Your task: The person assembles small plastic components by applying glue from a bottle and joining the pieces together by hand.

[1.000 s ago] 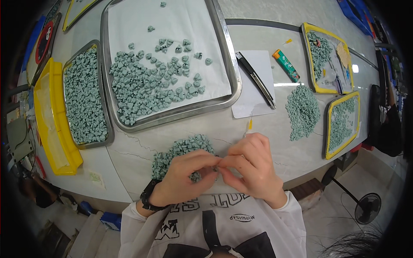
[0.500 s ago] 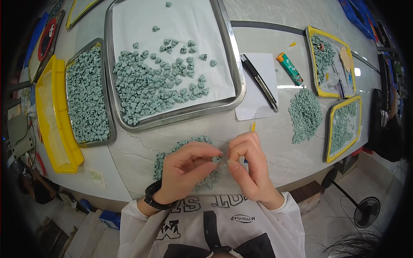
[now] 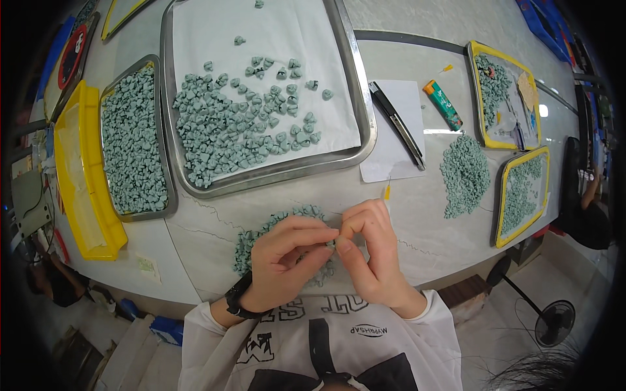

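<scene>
My left hand (image 3: 287, 257) is closed, with thumb and fingertips pinching a small grey-green moulded piece (image 3: 331, 244), mostly covered by the fingers. Against those fingertips, my right hand (image 3: 370, 251) is closed too, its thumb and forefinger pressed together at the piece. Whether the right fingers hold a second tiny part is hidden. A loose pile of grey-green pieces (image 3: 244, 251) lies on the table under and around my left hand. Just beyond my right hand rests a yellow-hubbed needle tip (image 3: 387, 191).
A large metal tray (image 3: 287, 184) holds scattered pieces on white paper. To its left stand a full metal tray (image 3: 171, 195) and a yellow tray (image 3: 85, 176). Rightward are a black craft knife (image 3: 398, 124), a lighter (image 3: 443, 107), a heap of smaller parts (image 3: 465, 176) and two yellow-rimmed trays (image 3: 479, 98).
My hands have come together: the right fingertips moved left and now meet the left ones at the piece. The view has shifted slightly.
</scene>
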Motion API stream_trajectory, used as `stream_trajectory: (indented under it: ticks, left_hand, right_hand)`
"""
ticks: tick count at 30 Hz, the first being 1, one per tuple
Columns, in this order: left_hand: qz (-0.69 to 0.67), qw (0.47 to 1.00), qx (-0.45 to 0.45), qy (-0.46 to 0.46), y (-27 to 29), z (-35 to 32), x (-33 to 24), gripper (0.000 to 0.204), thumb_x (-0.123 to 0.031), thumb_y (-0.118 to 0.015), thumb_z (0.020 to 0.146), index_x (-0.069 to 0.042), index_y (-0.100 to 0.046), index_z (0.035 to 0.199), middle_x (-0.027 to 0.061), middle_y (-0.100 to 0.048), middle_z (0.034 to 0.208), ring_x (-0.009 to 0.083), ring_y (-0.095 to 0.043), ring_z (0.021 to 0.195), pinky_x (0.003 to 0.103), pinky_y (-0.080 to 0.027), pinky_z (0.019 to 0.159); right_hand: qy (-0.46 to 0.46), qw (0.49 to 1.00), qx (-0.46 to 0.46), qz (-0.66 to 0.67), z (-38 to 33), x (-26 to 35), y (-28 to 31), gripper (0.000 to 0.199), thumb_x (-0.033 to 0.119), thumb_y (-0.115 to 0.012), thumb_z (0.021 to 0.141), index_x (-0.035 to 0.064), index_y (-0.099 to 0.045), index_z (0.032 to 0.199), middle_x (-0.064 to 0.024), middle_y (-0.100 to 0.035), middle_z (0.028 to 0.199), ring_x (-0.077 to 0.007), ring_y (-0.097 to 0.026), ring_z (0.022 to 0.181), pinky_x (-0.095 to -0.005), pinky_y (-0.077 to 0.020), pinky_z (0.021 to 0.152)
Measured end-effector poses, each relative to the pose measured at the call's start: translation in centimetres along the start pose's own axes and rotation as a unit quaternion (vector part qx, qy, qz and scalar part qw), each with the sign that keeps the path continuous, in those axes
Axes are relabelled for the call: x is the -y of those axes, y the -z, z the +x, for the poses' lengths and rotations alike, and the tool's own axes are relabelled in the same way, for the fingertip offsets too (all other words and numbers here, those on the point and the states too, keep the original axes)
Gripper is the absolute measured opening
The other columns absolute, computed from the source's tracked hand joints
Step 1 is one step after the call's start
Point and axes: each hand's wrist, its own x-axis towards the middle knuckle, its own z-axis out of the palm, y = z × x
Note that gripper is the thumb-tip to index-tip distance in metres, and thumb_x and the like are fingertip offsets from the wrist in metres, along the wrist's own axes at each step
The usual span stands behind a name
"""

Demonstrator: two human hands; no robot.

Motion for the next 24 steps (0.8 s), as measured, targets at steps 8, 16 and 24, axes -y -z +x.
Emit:
stream_trajectory:
  ticks: [8,16,24]
  left_hand:
    - [-0.061,0.998,-0.004,0.002,0.2,0.0,0.3,0.028,0.012,-0.058,0.082,0.005,-0.062,0.109,0.0139,-0.058,0.111,0.0163,-0.060,0.094,0.026,-0.053,0.077]
    - [-0.052,0.999,0.009,0.007,0.3,-0.1,0.4,0.028,0.011,-0.058,0.083,0.006,-0.062,0.110,0.0157,-0.058,0.112,0.0179,-0.060,0.097,0.029,-0.053,0.080]
    - [-0.016,1.000,-0.001,-0.015,0.2,0.0,0.3,0.026,0.009,-0.059,0.084,0.004,-0.064,0.109,0.0151,-0.061,0.110,0.0162,-0.060,0.095,0.025,-0.049,0.075]
  right_hand:
    - [0.068,0.992,-0.049,-0.094,-0.1,0.5,0.8,0.021,-0.005,-0.069,0.067,0.0024,-0.062,0.086,-0.0100,-0.058,0.083,-0.0248,-0.053,0.075,-0.0324,-0.0413,0.067]
    - [0.059,0.993,-0.044,-0.090,-0.1,0.5,1.1,0.025,-0.006,-0.071,0.064,0.0032,-0.064,0.085,-0.0087,-0.064,0.085,-0.0245,-0.059,0.079,-0.0338,-0.0433,0.073]
    - [0.070,0.994,-0.025,-0.085,0.0,0.5,1.0,0.022,-0.007,-0.071,0.064,0.0024,-0.065,0.083,-0.0101,-0.067,0.089,-0.0255,-0.062,0.082,-0.0343,-0.0455,0.075]
